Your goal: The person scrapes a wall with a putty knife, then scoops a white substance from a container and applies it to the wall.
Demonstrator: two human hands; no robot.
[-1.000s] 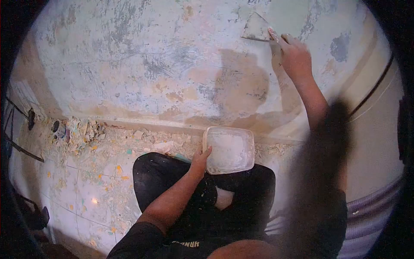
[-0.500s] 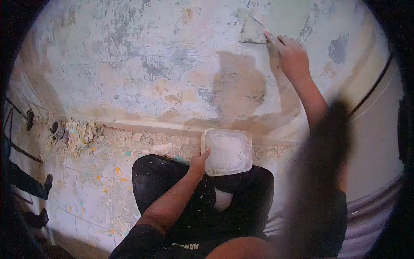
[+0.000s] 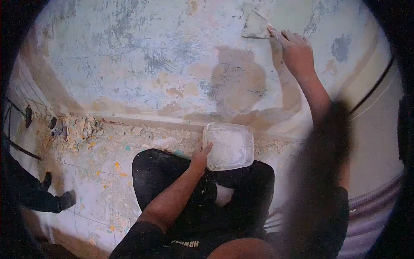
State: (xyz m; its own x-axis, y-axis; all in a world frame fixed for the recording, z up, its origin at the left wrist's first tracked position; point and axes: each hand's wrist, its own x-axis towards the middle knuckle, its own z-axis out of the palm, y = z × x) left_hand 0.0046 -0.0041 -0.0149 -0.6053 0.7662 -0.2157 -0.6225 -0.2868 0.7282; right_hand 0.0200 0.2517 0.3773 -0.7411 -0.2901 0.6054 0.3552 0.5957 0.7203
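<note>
A wide putty knife [image 3: 255, 26] lies with its blade against the patchy, scraped wall [image 3: 129, 56]. Its handle is in my right hand [image 3: 297, 54], whose fingers are closed round it. Low in front of me, above my crossed legs, my left hand [image 3: 201, 158] grips the left side of a clear plastic tub [image 3: 228, 146]. White, paste-like material coats the inside of the tub. The fingers beneath the tub are hidden.
Flaked plaster debris [image 3: 86, 131] runs along the foot of the wall. Another person's dark-clothed leg and foot [image 3: 51, 200] are at the left. A dark blurred shape [image 3: 321, 172] covers part of the right side. Ribbed purple material [image 3: 375, 216] lies at lower right.
The putty knife and my right hand have shifted slightly right along the wall. At the left, the other person's foot has moved inward. My left hand still holds the tub.
</note>
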